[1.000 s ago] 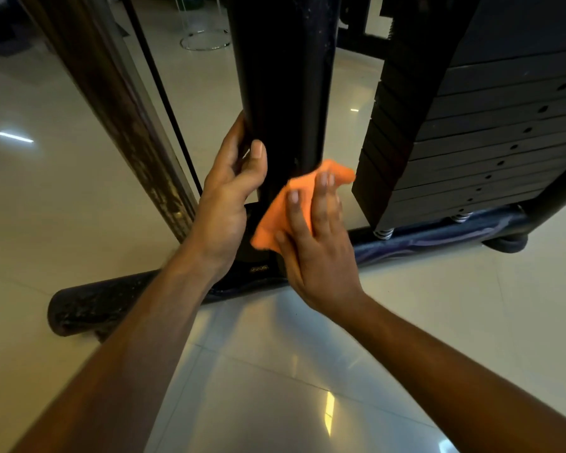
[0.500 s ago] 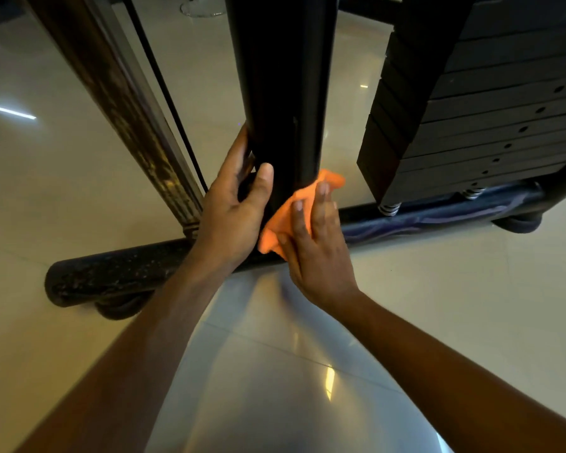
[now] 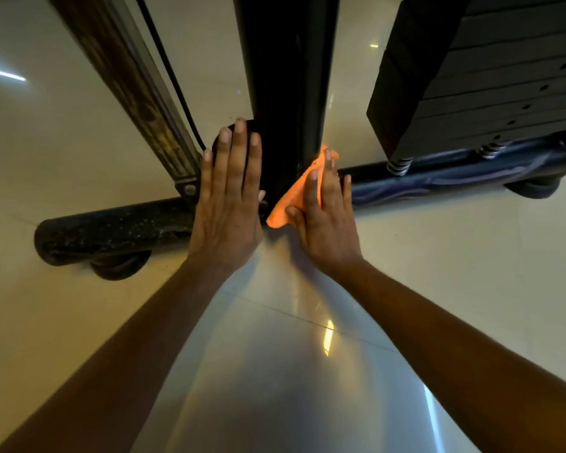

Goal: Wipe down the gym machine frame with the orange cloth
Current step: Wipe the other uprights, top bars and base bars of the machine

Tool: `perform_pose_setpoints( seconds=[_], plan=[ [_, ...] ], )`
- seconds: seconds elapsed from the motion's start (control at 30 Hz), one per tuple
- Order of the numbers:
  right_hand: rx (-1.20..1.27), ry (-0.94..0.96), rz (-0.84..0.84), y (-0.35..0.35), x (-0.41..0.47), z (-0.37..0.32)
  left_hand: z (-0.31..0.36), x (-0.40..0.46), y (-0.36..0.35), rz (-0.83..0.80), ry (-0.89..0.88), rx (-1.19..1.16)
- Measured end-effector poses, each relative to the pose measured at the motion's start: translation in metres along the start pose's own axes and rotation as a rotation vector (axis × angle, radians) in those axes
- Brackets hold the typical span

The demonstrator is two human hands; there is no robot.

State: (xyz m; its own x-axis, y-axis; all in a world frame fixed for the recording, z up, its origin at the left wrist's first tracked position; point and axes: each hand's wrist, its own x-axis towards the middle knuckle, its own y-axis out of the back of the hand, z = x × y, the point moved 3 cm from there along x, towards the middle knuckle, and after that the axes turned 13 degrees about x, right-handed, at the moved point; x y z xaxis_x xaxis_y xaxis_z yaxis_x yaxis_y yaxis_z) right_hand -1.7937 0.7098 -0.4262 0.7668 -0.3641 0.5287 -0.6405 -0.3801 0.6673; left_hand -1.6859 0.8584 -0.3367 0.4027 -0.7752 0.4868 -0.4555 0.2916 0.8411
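The right hand point(image 3: 324, 220) lies flat with fingers straight, pressing the orange cloth point(image 3: 294, 194) against the right side of the black post point(image 3: 285, 76), low down where the post meets the base bar point(image 3: 111, 230). The cloth is bunched under the fingers, with one corner sticking out at the thumb and another past the fingertips. The left hand point(image 3: 227, 204) is spread open with straight fingers, laid flat on the left side of the post's foot and holding nothing. Both forearms reach in from the near edge, the hands close together on either side of the post.

The base bar runs left to right across a glossy pale tiled floor point(image 3: 438, 273) with light reflections. At far right hangs a black weight stack point(image 3: 487, 83). At far left a worn slanted strut point(image 3: 128, 80) and a thin black cable point(image 3: 170, 76) come down to the bar.
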Motion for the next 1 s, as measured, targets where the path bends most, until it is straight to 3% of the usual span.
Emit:
perform_pose_setpoints(
  seconds=[0.13, 0.33, 0.53, 0.73, 0.9, 1.0],
  plan=[
    [-0.111, -0.021, -0.15, 0.008, -0.02, 0.023, -0.005, -0.023, -0.016, -0.023, -0.052, 0.074],
    [0.184, -0.377, 0.137, -0.02, -0.006, -0.021, 0.004, -0.042, -0.035, -0.075, 0.0, 0.023],
    [-0.186, -0.109, -0.161, 0.007, -0.019, 0.025, 0.004, -0.041, -0.039, -0.071, 0.023, 0.005],
    [0.237, -0.454, 0.118, -0.017, -0.006, -0.021, 0.008, -0.042, -0.039, -0.074, 0.043, -0.012],
    [0.221, -0.354, -0.063, 0.019, -0.026, -0.003, 0.003, -0.047, -0.028, -0.096, 0.002, -0.085],
    [0.235, -0.343, -0.054, 0.03, -0.045, -0.022, -0.004, -0.067, -0.024, -0.093, 0.015, -0.154]
  ],
)
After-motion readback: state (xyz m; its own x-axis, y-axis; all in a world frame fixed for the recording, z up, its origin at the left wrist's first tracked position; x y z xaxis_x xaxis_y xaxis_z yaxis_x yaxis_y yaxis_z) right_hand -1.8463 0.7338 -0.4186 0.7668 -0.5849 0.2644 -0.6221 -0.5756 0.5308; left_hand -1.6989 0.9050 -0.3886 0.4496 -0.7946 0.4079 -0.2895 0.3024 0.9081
